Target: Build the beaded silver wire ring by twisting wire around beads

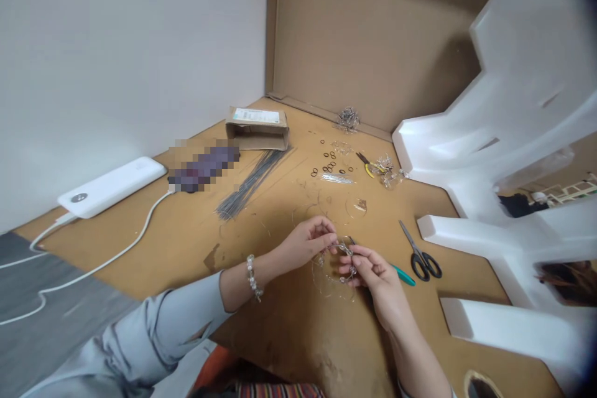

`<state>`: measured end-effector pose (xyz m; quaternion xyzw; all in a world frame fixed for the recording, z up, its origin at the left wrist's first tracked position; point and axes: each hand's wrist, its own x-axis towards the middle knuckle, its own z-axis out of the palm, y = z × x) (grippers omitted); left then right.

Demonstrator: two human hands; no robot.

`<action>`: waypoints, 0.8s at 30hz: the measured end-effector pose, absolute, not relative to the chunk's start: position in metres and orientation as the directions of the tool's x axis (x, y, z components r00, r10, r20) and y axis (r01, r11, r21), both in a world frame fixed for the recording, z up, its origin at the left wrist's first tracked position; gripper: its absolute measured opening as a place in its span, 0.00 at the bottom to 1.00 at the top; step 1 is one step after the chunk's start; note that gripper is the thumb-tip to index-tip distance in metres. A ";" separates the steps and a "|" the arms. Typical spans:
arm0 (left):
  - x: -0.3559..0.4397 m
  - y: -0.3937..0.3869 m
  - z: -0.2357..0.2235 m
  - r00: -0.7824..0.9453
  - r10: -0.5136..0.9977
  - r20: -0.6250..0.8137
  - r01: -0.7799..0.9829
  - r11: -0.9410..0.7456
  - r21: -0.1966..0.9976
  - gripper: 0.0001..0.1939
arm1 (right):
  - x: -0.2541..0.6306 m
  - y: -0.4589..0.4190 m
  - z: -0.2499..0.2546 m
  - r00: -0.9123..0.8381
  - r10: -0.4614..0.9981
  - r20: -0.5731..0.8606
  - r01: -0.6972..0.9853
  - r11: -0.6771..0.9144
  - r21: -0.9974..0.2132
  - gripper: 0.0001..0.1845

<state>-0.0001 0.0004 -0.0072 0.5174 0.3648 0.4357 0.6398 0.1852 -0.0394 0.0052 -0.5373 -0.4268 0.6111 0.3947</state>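
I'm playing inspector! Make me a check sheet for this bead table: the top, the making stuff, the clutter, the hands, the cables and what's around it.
Surface: brown table, dark marks on it.
Job's things: beaded ring, between the hands.
Clutter: bundle of thin wires, small dark hoops, yellow-handled pliers, black scissors, teal handle, open box.
Hands: left hand and right hand both hold the beaded ring.
Cables: white cables run from the white battery pack and a blurred purple thing over the table's edge.
Surroundings: pale wall left, cardboard behind, white foam right.
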 end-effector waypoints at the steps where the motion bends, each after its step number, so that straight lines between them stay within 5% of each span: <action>1: 0.000 0.000 -0.007 0.353 0.935 -0.019 -0.185 0.089 0.979 0.13 | 0.185 -0.039 0.005 -0.111 0.942 -0.318 -0.025 -0.323 -0.946 0.23; 24: 0.002 -0.002 0.000 0.380 0.919 -0.106 -0.166 0.180 0.969 0.11 | 0.182 -0.042 0.005 -0.151 0.937 -0.316 -0.024 -0.323 -0.946 0.20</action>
